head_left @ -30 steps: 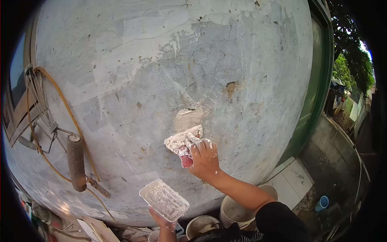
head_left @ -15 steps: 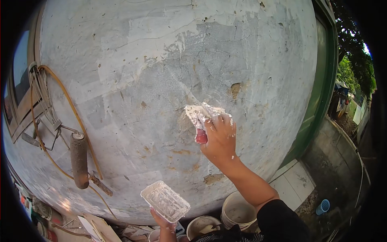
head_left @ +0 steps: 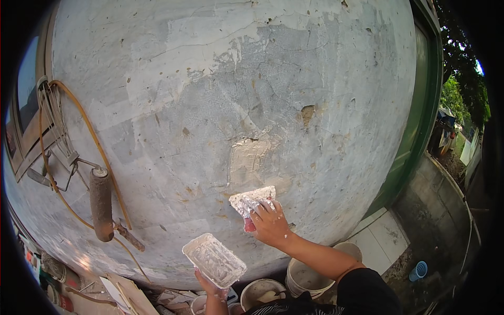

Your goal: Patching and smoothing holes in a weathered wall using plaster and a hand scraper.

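My right hand (head_left: 271, 226) is closed round the red handle of a putty knife (head_left: 252, 199), whose wide blade is caked with whitish filler. The blade lies at the worn grey wall (head_left: 199, 152), just below a fresh smear of cream filler (head_left: 247, 159). White filler coats the fingers of that hand. Low in front of the wall, my left hand (head_left: 210, 287) grips a rectangular plastic tub (head_left: 214, 261) from beneath, with its open top turned toward me. Smeared filler covers the tub's inside and rim.
A dirty paint roller (head_left: 101, 205) and an orange-brown hose (head_left: 94, 136) hang at the left. Buckets (head_left: 302, 278) stand along the wall's foot, beside broken boards (head_left: 131, 296). To the right are a green door (head_left: 407, 142) and a small blue container (head_left: 419, 270) on the ground.
My right hand has drawn the putty knife down the wall and slightly left, uncovering the cream filler smear. My left hand and the tub have hardly moved.
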`<state>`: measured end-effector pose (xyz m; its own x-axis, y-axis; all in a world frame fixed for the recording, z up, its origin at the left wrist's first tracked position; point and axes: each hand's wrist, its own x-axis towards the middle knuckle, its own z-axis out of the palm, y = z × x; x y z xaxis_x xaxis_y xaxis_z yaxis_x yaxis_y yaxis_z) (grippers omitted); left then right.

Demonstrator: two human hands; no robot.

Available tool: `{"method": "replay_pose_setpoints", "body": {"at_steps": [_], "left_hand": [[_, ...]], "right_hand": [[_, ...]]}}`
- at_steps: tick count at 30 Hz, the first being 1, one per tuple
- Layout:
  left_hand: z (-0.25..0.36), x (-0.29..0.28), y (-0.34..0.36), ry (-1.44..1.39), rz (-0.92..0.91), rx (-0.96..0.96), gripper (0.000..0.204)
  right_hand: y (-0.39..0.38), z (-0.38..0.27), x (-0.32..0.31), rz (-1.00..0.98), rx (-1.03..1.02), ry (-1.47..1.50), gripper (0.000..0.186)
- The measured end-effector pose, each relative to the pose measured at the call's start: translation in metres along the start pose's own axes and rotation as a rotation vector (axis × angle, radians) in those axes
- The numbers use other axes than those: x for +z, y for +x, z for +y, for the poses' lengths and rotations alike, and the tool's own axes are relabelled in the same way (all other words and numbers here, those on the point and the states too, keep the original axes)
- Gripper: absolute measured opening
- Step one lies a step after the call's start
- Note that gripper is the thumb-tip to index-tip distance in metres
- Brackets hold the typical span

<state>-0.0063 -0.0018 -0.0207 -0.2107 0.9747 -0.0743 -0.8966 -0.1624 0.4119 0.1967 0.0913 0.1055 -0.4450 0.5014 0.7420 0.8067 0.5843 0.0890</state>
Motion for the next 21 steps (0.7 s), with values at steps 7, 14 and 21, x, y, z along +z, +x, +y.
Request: {"method": "replay_pose_setpoints", "body": {"at_steps": [7, 14, 21], "left_hand": [[0.002, 0.010, -0.013, -0.020, 0.001, 0.046, 0.067], [-0.004, 0.007, -0.017, -0.016, 0.010, 0.046, 0.068], [-0.001, 0.005, -0.027, 0.008, 0.005, 0.050, 0.068]], "right_hand": [[0.050, 0.006, -0.071, 0.256, 0.081, -0.033, 0.043], [0.088, 0.002, -0.035, 0.251, 0.063, -0.118, 0.029], [0.000, -0.011, 0.025, 0.089, -0.032, -0.001, 0.025]]}}
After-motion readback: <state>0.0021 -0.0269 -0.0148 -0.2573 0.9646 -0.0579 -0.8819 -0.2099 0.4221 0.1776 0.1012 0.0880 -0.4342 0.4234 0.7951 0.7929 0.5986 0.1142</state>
